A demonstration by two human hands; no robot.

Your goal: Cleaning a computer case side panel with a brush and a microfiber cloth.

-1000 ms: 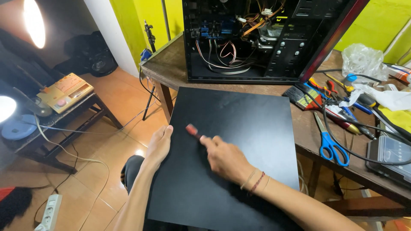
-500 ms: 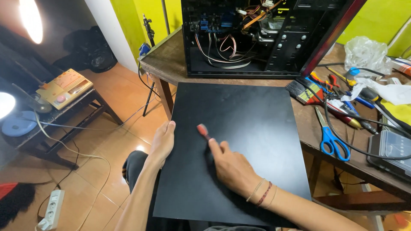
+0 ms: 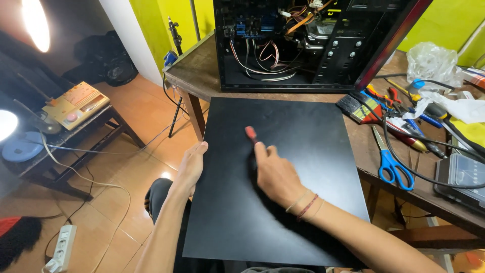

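A large flat black panel [image 3: 313,146] lies over my lap and against the wooden table [image 3: 199,76]. My left hand [image 3: 191,164] rests on the panel's left edge and steadies it. On the panel's surface left of centre, my right hand [image 3: 275,174] is closed around a thin tool with a red end [image 3: 250,133], which points away from me. The working end of the tool is hidden under my hand. An open black computer case [image 3: 303,45] with loose cables stands on the table just behind the panel.
Blue-handled scissors [image 3: 390,163], a flat paintbrush [image 3: 353,107], screwdrivers, cables and a grey box [image 3: 462,174] crowd the table's right side, with a plastic bag [image 3: 432,60] behind. On the left stand a low side table [image 3: 76,108] and a power strip [image 3: 60,247] on the tiled floor.
My right hand has slid the red-ended tool a little farther up and to the right across the panel. My left hand stays on the panel's left edge.
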